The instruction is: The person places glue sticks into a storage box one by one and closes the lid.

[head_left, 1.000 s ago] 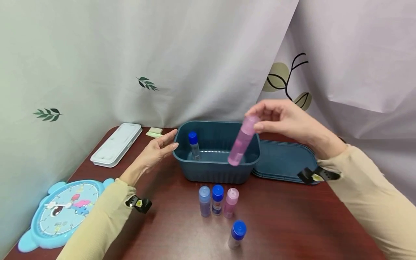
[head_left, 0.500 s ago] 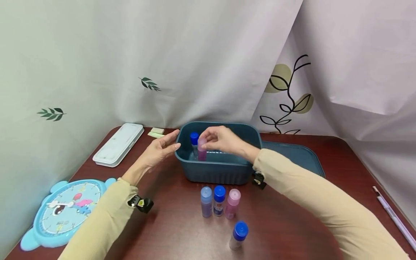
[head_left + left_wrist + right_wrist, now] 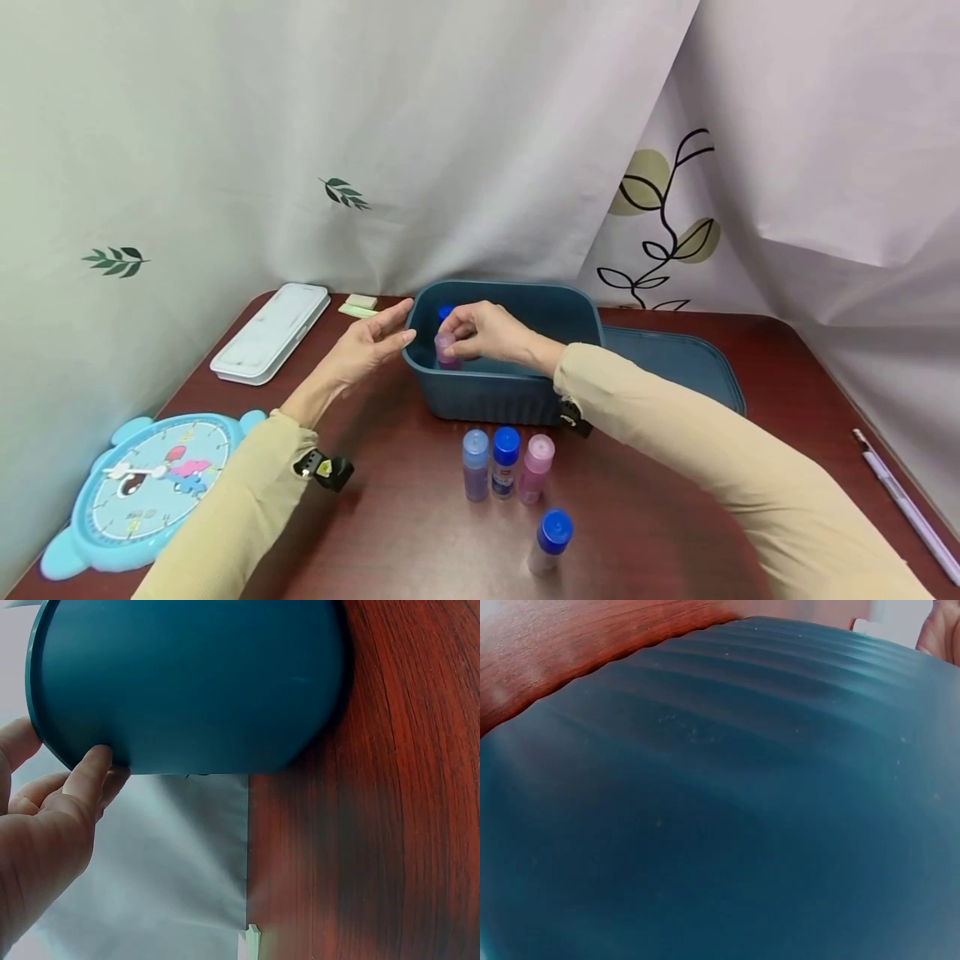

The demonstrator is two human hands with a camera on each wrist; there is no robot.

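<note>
In the head view, my right hand (image 3: pixel 491 335) reaches into a dark teal plastic bin (image 3: pixel 495 400) and pinches a pink glue stick (image 3: pixel 447 352) by its cap, near the left end. Behind it shows the blue cap (image 3: pixel 446 312) of another glue stick, mostly hidden. My left hand (image 3: pixel 369 343) rests against the bin's left end with fingers extended; the left wrist view shows its fingertips (image 3: pixel 97 756) on the outer wall. In front of the bin stand a light blue glue stick (image 3: pixel 476 467), a blue-capped one (image 3: pixel 505 463), a pink one (image 3: pixel 536 468) and, nearer, another blue-capped one (image 3: pixel 551 542).
A teal lid (image 3: pixel 675 367) lies right of the bin. At left are a white case (image 3: pixel 272 333) and a light blue toy clock (image 3: pixel 153 492). Small pale erasers (image 3: pixel 360 303) lie at the back; a pen-like stick (image 3: pixel 903 504) lies along the right edge.
My right hand has carried the pink glue stick left and down into the bin, beside the blue-capped one. My left hand has stayed at the bin's left end.
</note>
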